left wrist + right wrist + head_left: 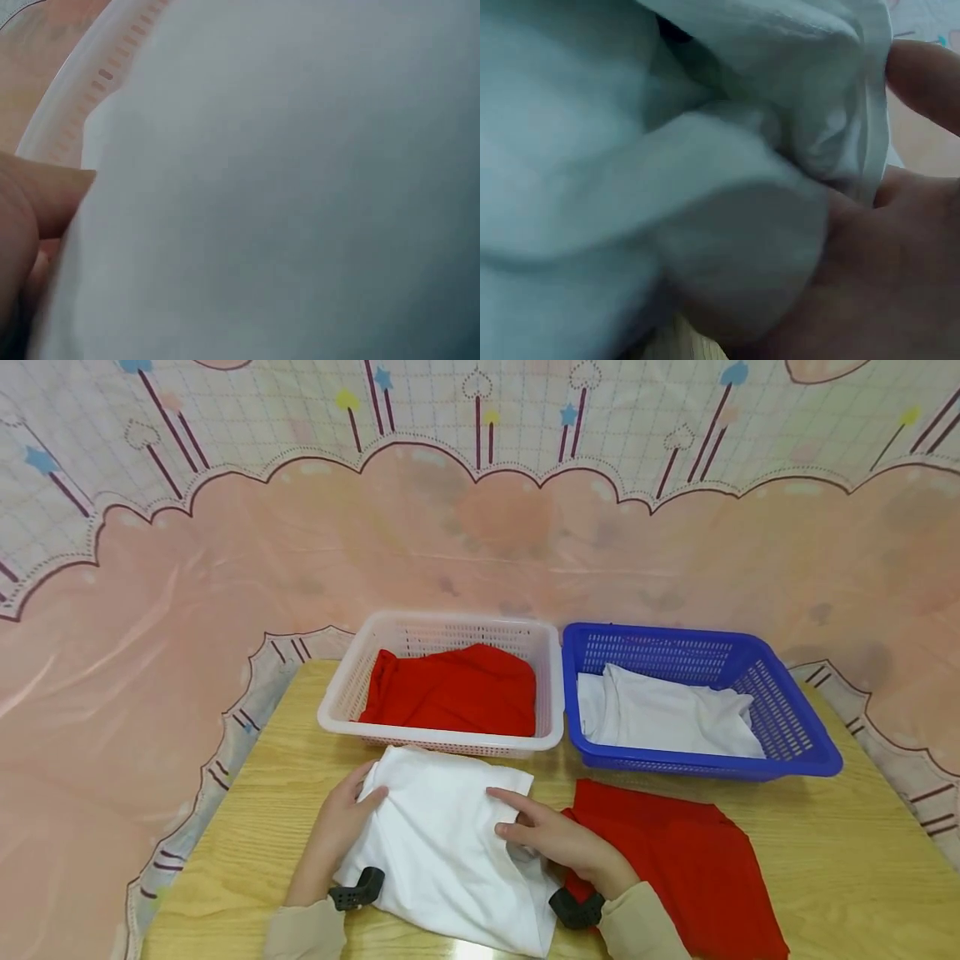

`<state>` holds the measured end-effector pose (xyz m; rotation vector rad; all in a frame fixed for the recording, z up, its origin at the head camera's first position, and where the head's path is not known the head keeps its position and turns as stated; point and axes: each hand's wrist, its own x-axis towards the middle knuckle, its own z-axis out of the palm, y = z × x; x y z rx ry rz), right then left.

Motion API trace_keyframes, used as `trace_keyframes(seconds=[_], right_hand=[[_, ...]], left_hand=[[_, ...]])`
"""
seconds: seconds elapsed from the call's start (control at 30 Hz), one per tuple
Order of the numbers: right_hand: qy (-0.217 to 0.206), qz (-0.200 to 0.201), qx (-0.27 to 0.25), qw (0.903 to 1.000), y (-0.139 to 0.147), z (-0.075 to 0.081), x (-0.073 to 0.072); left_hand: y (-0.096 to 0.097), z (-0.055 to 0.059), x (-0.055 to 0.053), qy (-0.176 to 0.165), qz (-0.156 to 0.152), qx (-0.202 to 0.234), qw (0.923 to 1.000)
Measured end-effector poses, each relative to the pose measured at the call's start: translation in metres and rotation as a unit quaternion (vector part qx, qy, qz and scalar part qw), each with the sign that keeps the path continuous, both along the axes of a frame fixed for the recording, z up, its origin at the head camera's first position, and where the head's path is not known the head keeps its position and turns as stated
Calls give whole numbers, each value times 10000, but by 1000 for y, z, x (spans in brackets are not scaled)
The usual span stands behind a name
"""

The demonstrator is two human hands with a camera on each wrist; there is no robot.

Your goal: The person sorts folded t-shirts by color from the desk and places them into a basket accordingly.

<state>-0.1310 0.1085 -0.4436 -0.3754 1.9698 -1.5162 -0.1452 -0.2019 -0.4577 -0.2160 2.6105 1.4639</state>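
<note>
At seven o'clock in the head view, the left hand (348,814) pinches a white cloth (450,852), thumb on top; the right hand (558,835), at five, grips its opposite edge. The cloth, at six, looks creased and hemmed. A white basket (442,740) at twelve holds red fabric (457,693); a blue basket (697,762) at three, folded white fabric (675,714).

Head view is being lit brightly and evenly; glare is being thrown off the table (247,827) at the near edge, sheen off the backdrop (90,710) at left. Wrist views are being rendered dim and bluish: white cloth (277,187) is being blurred, right hand (889,277) shadowed.
</note>
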Motion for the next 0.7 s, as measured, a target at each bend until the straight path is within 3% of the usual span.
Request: trace_keyframes(seconds=[0.23, 0.37, 0.53, 0.7], right_hand=[[-158, -259, -459, 9985, 1, 2, -3], [-88, -402, -61, 9991, 0, -1, -4], [160, 169, 427, 9988, -2, -1, -3], [324, 600, 113, 9976, -7, -1, 1]], left_hand=[[-8, -3, -2, -16, 462, 386, 9982], [-9, -5, -3, -105, 570, 437, 9974], [-10, -5, -3, -221, 625, 428, 9969], [-11, -5, -3, -331, 587, 480, 9966]])
